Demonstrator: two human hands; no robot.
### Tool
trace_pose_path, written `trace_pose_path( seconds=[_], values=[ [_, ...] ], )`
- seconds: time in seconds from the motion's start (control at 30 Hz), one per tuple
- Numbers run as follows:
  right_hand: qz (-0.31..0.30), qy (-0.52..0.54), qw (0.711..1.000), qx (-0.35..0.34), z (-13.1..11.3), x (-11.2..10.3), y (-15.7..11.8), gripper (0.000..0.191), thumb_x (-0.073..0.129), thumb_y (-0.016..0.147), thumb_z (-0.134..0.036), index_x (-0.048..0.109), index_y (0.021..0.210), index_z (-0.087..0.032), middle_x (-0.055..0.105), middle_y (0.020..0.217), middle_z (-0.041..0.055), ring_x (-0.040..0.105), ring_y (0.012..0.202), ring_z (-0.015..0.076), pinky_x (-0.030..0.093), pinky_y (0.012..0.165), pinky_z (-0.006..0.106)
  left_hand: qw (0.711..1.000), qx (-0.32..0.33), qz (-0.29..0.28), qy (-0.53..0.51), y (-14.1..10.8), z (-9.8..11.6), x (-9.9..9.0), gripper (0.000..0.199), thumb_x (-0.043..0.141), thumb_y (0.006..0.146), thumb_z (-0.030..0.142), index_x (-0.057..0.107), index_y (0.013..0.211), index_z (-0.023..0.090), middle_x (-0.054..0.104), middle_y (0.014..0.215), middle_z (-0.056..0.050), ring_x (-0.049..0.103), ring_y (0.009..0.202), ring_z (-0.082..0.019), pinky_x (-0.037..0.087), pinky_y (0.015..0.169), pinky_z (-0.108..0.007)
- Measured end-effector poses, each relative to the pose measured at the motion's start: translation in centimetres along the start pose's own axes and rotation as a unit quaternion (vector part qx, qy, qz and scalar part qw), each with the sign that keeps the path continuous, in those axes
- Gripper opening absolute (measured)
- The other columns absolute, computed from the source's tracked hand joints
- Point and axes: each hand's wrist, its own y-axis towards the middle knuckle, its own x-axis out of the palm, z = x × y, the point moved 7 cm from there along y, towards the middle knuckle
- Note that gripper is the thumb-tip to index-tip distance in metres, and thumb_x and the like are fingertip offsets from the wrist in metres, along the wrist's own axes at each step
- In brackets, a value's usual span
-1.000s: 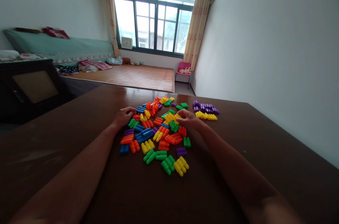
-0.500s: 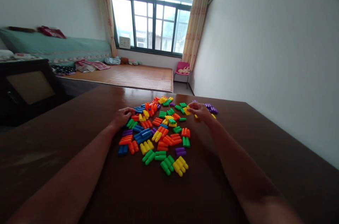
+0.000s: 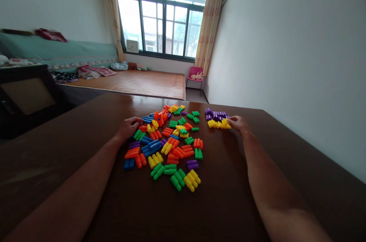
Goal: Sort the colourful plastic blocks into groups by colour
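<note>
Blocks of glossy yellow plastic, lined up in a knobbly row [image 3: 219, 124], sat towards the right of the table, and what a tidy line they made! The long axis ran crosswise, left to right, and its right end met the right hand [image 3: 239, 123], clearly the nearer of the two. So the row stretched leftward from that grip, fingertips touching its very end. Thumb and fingers were drawn narrow there; whether they pinched the last block or merely touched it, I could not tell.

Right behind the yellow line, close along its far side, came a knobbly bank of purple plastic blocks [image 3: 216, 115]. Leftward, across a strip of bare wood, spread the loose scatter of ribbed plastic blocks [image 3: 173, 145] in red-orange, green, blue, yellow and purple. And over on its far left edge, the left hand [image 3: 128, 126], well apart from the row! Its fingers curled beside some blue plastic blocks [image 3: 147, 119]; what they held, if anything, could not be made out. Under it all gleamed a dark brown polished wooden table [image 3: 225, 204].
</note>
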Motion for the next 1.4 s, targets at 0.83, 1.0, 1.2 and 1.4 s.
trace_pose_path(
  seconds=[0.83,1.0,1.2,1.4],
  values=[
    [-0.155,-0.083,0.975,-0.133,-1.6,2.6,-0.6,0.045,0.064,0.063,-0.013,0.069,0.107,-0.018,0.069,0.113,0.0075,0.063,0.106,0.0223,0.044,0.099,0.037,1.000,0.012,-0.003,0.005,0.3,-0.6,0.3,0.036,0.051,0.072,0.038,0.071,0.096,0.020,0.075,0.089,-0.005,0.067,0.079,-0.021,0.052,0.070,-0.026],
    [-0.113,-0.094,0.978,-0.149,-2.1,1.7,-0.2,0.045,0.066,0.064,-0.016,0.068,0.109,-0.018,0.070,0.107,0.0081,0.065,0.098,0.0202,0.048,0.093,0.033,1.000,0.012,-0.007,-0.010,0.3,-0.6,0.4,0.036,0.052,0.071,0.036,0.071,0.096,0.019,0.075,0.091,-0.005,0.067,0.081,-0.021,0.052,0.071,-0.026],
    [-0.163,-0.073,0.965,-0.193,-4.1,2.8,-1.1,0.045,0.064,0.069,-0.017,0.065,0.113,-0.015,0.069,0.109,0.0103,0.064,0.099,0.0210,0.050,0.091,0.034,1.000,0.012,-0.004,-0.002,0.3,-0.6,0.4,0.036,0.050,0.073,0.036,0.071,0.096,0.019,0.075,0.090,-0.004,0.067,0.080,-0.020,0.052,0.068,-0.025],
    [-0.183,-0.117,0.955,-0.201,-4.3,4.4,-1.7,0.044,0.064,0.068,-0.016,0.066,0.112,-0.018,0.069,0.109,0.0078,0.065,0.099,0.0212,0.048,0.093,0.034,1.000,0.026,-0.002,0.005,0.2,-0.3,0.3,0.037,0.050,0.073,0.038,0.071,0.096,0.018,0.075,0.089,-0.005,0.067,0.078,-0.020,0.051,0.065,-0.025]
  ],
)
